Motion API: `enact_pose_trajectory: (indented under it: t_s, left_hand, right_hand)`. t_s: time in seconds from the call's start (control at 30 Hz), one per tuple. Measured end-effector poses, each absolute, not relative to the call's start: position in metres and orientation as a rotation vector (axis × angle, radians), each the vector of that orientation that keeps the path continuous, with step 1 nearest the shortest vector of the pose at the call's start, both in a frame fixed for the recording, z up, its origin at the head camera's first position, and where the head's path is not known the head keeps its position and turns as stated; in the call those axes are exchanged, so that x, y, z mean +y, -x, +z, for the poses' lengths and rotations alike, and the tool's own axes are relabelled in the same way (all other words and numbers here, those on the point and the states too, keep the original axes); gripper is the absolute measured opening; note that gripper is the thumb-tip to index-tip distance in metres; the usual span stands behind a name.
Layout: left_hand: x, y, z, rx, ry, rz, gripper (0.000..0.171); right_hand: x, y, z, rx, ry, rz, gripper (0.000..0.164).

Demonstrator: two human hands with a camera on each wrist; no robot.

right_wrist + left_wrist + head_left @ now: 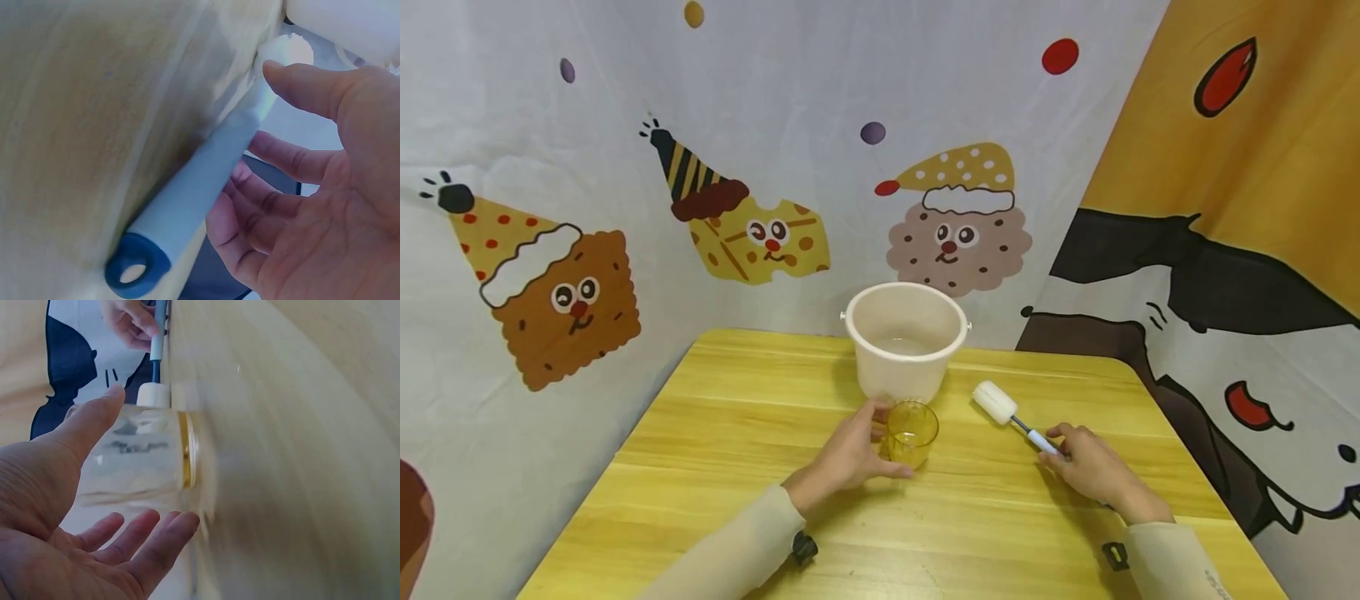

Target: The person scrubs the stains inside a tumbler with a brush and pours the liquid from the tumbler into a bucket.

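A transparent amber cup [913, 437] stands upright on the wooden table in front of the bucket. My left hand [852, 450] is spread around its left side, thumb in front and fingers behind; in the left wrist view, gaps show between the fingers and the cup [140, 453]. On the right lies a sponge bottle brush [995, 403] with a white head and pale blue handle. Over its handle is my right hand [1093, 468]. In the right wrist view the thumb and loosely bent fingers flank the handle [194, 187] without a firm grip, and the dark blue hanging loop is visible.
A white bucket [880, 367] stands at the back middle of the table [715, 417], just behind the cup. A cartoon-printed curtain [790, 100] hangs directly behind the table and along its sides.
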State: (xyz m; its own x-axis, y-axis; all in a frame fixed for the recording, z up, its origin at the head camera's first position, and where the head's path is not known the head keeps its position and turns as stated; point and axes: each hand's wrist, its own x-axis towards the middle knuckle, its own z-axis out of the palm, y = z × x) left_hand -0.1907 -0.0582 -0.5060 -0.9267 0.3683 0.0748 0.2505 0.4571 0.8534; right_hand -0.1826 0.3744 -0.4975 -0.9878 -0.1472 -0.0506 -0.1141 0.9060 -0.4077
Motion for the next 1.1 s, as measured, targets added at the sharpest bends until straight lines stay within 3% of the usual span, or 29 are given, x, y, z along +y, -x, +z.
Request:
enact_pose_trajectory:
  t_s: [0.53,1.1]
  left_hand:
    - [-0.119,0.185,-0.484,2.865,-0.489,1.222,0.069]
    - [-0.178,0.196,-0.482,3.192,-0.616,0.838,0.067]
  right_hand:
    - [0.358,0.166,-0.484,3.270,0.393,-0.555,0.077]
    - [0.354,0.161,-0.479,3.352,0.450,-0.422,0.088]
